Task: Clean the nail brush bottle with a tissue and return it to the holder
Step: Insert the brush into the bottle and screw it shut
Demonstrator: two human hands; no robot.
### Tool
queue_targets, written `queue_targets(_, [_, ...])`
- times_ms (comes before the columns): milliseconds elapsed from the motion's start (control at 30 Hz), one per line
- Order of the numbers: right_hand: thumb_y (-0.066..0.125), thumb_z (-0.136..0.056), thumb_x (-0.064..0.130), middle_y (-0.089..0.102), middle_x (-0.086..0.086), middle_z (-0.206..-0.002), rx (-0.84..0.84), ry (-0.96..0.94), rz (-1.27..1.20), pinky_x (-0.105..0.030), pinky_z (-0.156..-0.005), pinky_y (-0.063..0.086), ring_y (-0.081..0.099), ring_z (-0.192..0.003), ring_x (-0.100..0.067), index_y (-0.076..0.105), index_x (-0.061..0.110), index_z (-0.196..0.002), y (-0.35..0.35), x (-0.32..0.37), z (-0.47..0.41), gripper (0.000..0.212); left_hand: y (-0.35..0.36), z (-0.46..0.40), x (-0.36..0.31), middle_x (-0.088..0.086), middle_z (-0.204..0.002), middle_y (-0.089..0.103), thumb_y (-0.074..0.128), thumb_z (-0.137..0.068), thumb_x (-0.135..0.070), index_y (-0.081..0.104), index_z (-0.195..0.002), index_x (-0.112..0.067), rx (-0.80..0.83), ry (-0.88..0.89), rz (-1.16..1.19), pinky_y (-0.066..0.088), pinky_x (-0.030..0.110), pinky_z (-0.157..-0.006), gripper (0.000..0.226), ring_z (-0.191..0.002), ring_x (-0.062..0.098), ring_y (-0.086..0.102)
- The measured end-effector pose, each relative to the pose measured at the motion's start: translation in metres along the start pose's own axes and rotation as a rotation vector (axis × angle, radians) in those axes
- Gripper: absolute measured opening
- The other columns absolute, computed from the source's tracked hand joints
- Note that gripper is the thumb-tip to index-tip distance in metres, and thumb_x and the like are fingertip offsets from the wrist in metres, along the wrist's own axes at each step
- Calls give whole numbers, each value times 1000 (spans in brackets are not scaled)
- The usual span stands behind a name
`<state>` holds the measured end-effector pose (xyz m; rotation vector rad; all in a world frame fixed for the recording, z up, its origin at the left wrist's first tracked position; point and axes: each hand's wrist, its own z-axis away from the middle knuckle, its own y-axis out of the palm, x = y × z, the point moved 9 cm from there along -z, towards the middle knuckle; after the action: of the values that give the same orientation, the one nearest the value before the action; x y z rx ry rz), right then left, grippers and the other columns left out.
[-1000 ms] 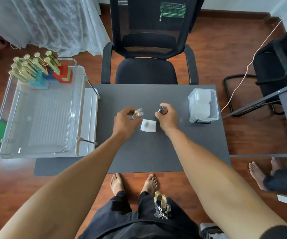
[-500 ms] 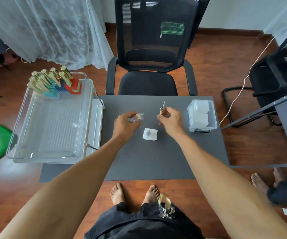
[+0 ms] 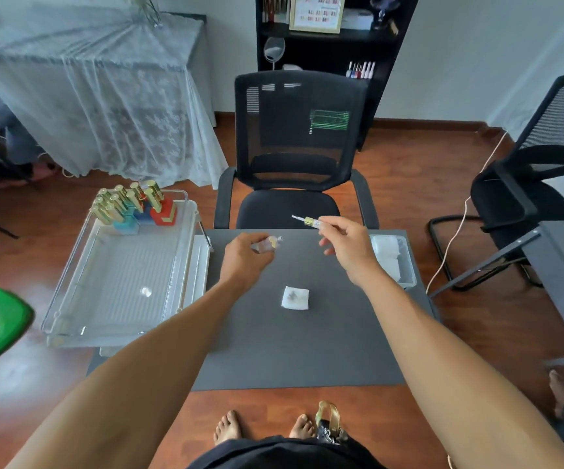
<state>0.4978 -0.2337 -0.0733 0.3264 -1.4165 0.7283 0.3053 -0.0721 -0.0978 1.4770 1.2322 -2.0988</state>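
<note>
Bottle (image 3: 267, 244) was gripped in left hand (image 3: 245, 257), brush (image 3: 307, 221) pinched in right hand (image 3: 348, 242), both above table (image 3: 274, 350). Tissue (image 3: 295, 297) lay unused; recapping and return to holder (image 3: 159, 216) remained.

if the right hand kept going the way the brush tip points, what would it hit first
Probably nothing on the table. The right hand aims the brush up-left, passing above the bottle in the left hand; beyond is the office chair. Depth is unclear.

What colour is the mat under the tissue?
Dark grey, plain. The mat under the white tissue shows in the head view, the only one.
</note>
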Motion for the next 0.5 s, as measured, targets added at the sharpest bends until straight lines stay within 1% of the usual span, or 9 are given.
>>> queue_targets(67, [70,-97,17,73,-1,-79,-29,8,-42,-26,-53,53,65,-61,-10,77,11,-101,-3,7,-1,11,-4,1,-7,-14,-100,72,82,-91,-27,77,-109,-31,-14,21,-2,51,7,-57,19,-80,6,72])
queue_targets(133, [70,-94,20,70,1,-70,-54,14,-58,-26,-49,46,58,-55,-11,78,11,-91,-5,14,-3,12,-8,3,-14,-19,-96,70,82,-91,-25,72,-104,-42,-20,52,-3,49,5,-54,23,-79,6,71])
queue_targets(167, [71,-93,21,68,2,-67,-58,13,-58,-26,-48,44,55,-53,-11,78,12,-88,-5,17,-3,12,-9,3,-15,-19,-97,70,82,-91,-25,70,-103,-44,-23,62,-10,48,5,-53,25,-79,6,70])
queue_targets(267, [72,-89,26,65,5,-64,-34,-5,-34,-26,-49,40,51,-54,-11,79,15,-83,1,25,-3,15,-10,3,-18,-14,-104,72,81,-91,-26,71,-103,-45,-31,71,-30,48,7,-57,25,-81,6,71])
queue_targets(367, [71,-86,29,65,7,-63,1,-42,-3,-27,-53,41,52,-58,-12,78,14,-80,9,30,-2,18,-10,4,-18,-15,-102,72,82,-90,-25,71,-101,-47,-33,76,-22,49,5,-53,27,-79,5,71])
queue_targets(500, [72,-88,26,65,9,-62,13,-49,11,-28,-57,41,53,-61,-13,79,14,-80,13,29,-1,16,-10,5,-19,-17,-99,72,82,-90,-23,70,-100,-46,-30,82,-14,47,4,-54,28,-79,6,71])
